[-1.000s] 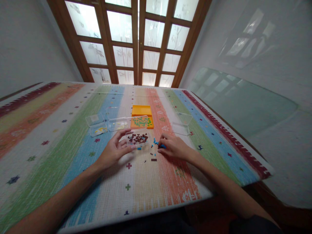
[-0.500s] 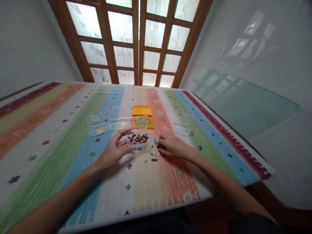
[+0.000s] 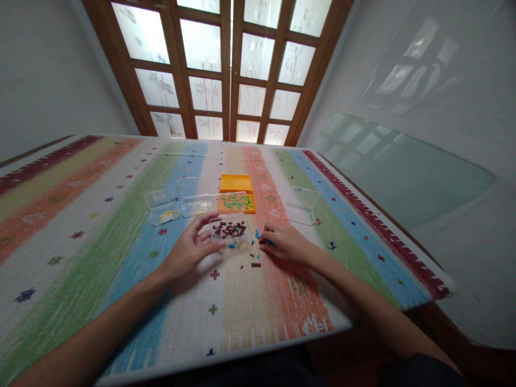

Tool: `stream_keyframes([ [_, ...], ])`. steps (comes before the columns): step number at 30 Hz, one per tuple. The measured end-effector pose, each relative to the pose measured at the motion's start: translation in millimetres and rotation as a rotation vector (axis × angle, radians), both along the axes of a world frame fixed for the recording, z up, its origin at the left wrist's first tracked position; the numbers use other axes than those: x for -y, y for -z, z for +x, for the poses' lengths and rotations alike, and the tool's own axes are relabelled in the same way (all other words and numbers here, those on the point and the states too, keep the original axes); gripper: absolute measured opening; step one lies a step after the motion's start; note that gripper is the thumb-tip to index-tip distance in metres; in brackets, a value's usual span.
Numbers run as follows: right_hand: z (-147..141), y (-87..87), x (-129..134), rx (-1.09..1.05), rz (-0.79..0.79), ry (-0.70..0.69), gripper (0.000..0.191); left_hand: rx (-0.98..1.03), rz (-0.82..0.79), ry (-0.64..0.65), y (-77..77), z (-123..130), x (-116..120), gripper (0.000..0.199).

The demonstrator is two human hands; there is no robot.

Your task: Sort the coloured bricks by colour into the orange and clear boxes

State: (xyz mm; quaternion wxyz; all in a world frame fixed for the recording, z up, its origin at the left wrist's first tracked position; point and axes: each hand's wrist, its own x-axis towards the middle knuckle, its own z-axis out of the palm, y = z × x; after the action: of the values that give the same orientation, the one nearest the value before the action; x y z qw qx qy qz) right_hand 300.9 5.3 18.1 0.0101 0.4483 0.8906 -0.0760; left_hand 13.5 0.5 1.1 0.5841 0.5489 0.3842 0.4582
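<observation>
My left hand [image 3: 193,243] grips the left side of a clear plastic box [image 3: 228,230] with many small brown bricks in it, thumb at the near edge. To its right, my right hand [image 3: 278,240] has its fingers pinched low over some blue bricks [image 3: 257,233]; what lies between the fingertips is too small to tell. A blue brick [image 3: 231,246] lies just in front of the box. Nearer to me are a long brown brick [image 3: 256,265] and a few tiny loose pieces.
Behind the hands stand an open orange box [image 3: 236,183] with green bricks, a clear box [image 3: 196,207] with pale pieces, and another [image 3: 164,216] with yellow and white ones. An open clear box [image 3: 301,215] is at the right. A striped cloth [image 3: 181,322] covers the table.
The view has shifted very slightly. Both hands stay in nearly the same place, with only a small movement in the right hand's fingers.
</observation>
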Motion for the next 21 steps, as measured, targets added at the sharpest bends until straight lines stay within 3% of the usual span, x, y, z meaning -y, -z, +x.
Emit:
stream_keyframes([
  [5,-2.6,9.7,2.6,-0.003,0.021,0.021,0.019,-0.034,0.004,0.002,0.7,-0.1,-0.4,0.065],
  [15,-16.6,1.5,5.1,0.063,0.013,0.066,0.023,-0.020,0.008,0.001,3.0,0.9,-0.1,0.063],
  [21,-19.7,9.2,6.4,0.119,0.066,0.079,0.026,-0.034,0.015,-0.009,2.5,0.9,0.0,0.063],
])
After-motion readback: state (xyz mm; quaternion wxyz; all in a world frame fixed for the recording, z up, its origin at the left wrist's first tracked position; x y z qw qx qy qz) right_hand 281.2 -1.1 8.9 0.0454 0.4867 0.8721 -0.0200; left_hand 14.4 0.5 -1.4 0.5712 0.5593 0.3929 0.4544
